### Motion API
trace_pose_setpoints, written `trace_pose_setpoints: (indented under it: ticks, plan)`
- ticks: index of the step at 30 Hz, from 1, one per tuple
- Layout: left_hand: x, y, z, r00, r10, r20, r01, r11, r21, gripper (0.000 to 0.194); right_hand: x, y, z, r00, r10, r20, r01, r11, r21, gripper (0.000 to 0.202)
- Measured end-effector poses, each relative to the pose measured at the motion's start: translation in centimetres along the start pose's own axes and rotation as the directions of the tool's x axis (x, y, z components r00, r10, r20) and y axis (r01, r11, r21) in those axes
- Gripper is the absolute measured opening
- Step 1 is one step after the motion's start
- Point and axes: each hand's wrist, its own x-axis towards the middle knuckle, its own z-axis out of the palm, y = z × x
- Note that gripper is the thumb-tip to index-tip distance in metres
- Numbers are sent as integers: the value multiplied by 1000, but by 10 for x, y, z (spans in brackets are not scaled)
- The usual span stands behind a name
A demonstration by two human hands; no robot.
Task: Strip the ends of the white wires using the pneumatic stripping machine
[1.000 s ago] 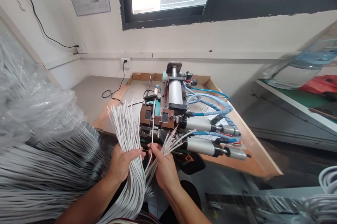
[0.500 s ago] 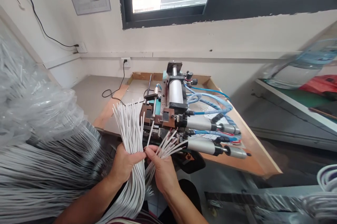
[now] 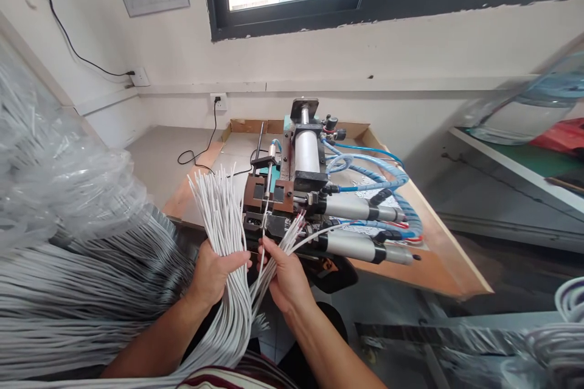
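A thick bundle of white cables (image 3: 218, 209) stands upright in my left hand (image 3: 212, 273), thumb across its front and ends fanned out above. My right hand (image 3: 287, 273) is closed around a smaller bunch of white cables (image 3: 288, 235), whose tips show reddish wire ends. Between its thumb and fingertips a single white cable (image 3: 264, 224) points up into the jaw area of a pneumatic machine (image 3: 306, 151). The machine's brown jaw blocks (image 3: 283, 195) sit just above that cable. Whether the cable's tip lies between the jaws I cannot tell.
The machine stands in a shallow wooden tray (image 3: 456, 276) with blue air hoses (image 3: 387, 179) on its right. Many grey cables (image 3: 91, 297) and clear plastic wrap (image 3: 86, 182) fill the left. A shelf (image 3: 515, 164) holds a large water bottle (image 3: 520, 109). Coiled cables (image 3: 559, 346) lie lower right.
My right hand has moved slightly up, bringing the single cable up to the machine's jaws. The hands have parted a little; my left hand still grips the bundle. The view has shifted slightly.
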Motion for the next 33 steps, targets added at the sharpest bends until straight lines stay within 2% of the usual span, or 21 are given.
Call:
trace_pose_setpoints:
  ticks: [3,5,9,11,15,21,23,25,27,29,33]
  plan:
    - [-1,0,2,999,32,12,-32,999,40,16,-3,0,0,988,70,136,-61,996,-70,24]
    - [-3,1,4,999,38,19,-39,996,81,14,-5,2,-1,979,39,201,-11,990,-137,25]
    - [-7,0,2,998,23,63,-31,990,135,12,-11,7,-7,971,-149,187,189,958,-215,19]
    - [-9,-3,-1,998,19,57,-26,991,133,11,-14,10,-12,968,-195,160,228,947,-224,17]
    - [-9,-7,-6,1000,-10,21,8,997,77,11,-14,11,-18,981,-170,94,187,957,-221,17]
    - [-8,-5,-3,1000,-28,-7,28,999,26,14,-9,3,-13,996,-78,45,86,976,-201,21]
    - [-9,-5,-1,1000,-19,-9,20,1000,16,15,-9,2,-11,997,-38,72,50,981,-187,21]
    - [-10,-6,0,1000,-4,12,3,1000,26,15,-9,2,-9,987,14,160,18,981,-196,22]
    - [-11,-6,1,998,16,52,-20,997,71,14,-11,3,-8,967,25,255,36,972,-232,20]
    - [-11,-6,0,995,36,92,-46,992,119,11,-14,5,-8,963,-53,266,123,959,-256,19]
    - [-9,-9,-4,996,39,77,-49,991,126,14,-17,10,-11,961,-240,136,266,938,-224,18]
